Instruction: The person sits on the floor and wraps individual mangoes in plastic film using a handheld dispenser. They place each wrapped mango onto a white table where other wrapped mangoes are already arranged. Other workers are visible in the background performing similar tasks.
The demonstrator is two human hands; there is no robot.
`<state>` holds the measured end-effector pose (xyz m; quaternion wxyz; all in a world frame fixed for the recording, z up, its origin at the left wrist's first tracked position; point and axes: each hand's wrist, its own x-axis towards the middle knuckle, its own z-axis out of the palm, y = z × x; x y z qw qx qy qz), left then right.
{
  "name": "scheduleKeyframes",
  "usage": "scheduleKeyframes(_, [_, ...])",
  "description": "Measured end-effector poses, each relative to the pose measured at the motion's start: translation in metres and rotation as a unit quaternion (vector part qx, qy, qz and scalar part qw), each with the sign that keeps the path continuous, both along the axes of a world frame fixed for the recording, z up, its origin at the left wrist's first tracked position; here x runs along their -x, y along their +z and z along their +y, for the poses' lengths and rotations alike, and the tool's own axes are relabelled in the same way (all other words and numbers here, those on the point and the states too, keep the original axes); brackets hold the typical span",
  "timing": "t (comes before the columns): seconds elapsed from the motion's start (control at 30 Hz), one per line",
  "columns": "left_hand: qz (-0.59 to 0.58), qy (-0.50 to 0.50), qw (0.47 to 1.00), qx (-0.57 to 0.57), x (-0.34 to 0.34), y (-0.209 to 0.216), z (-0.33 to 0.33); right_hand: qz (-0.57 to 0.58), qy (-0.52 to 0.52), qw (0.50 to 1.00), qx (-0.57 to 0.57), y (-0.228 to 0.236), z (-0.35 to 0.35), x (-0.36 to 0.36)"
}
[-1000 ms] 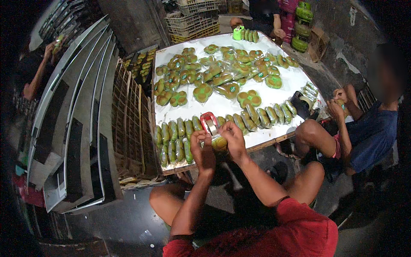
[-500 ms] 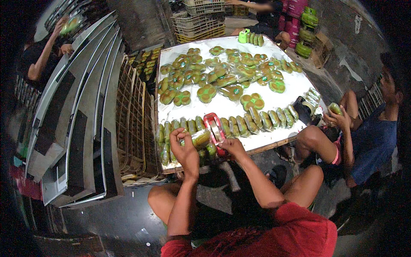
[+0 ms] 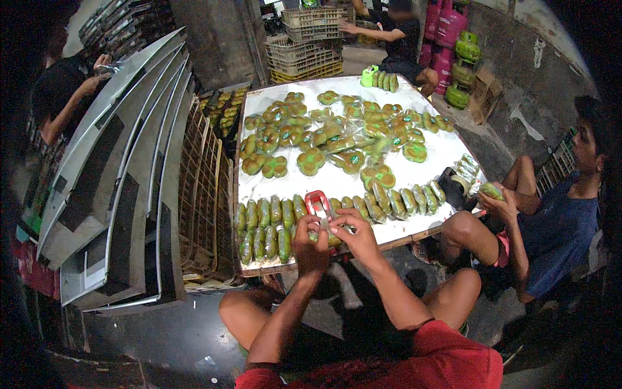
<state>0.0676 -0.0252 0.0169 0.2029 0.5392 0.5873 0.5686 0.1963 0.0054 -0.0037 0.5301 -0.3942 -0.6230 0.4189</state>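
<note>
Wrapping step in hand at the table (image 3: 427, 170) near edge. Left hand (image 3: 310, 238) and right hand (image 3: 353, 235), fingers closed, grip a green packet (image 3: 332, 237) beside the red tape dispenser (image 3: 317, 202). Next move likely requires sealing tape.

Table (image 3: 447, 152): white top, low, ringed by seated people.
Loose packs (image 3: 311, 161): green wrapped bundles scattered over the far half.
Wire racks (image 3: 202, 188): upright, just beside the table's left edge.
Metal trays (image 3: 123, 175): grey, stacked on a slant — left of the racks.
Crates (image 3: 311, 40): stacked beyond the far edge.
Gas cylinders (image 3: 461, 61): pink and green — far right, by the wall.
Co-worker (image 3: 551, 220): blue shirt, seated right.
</note>
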Motion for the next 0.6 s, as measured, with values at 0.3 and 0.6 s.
scheduleKeyframes(0.3, [0.059, -0.221, 0.973, -0.012, 0.025, 0.0, 0.005, -0.165, 0.066, 0.982, -0.067, 0.003, -0.012, -0.025])
scheduleKeyframes(0.6, [0.071, -0.152, 0.98, -0.112, -0.032, -0.084, -0.023, -0.017, -0.056, 0.985, 0.161, -0.051, -0.046, -0.042])
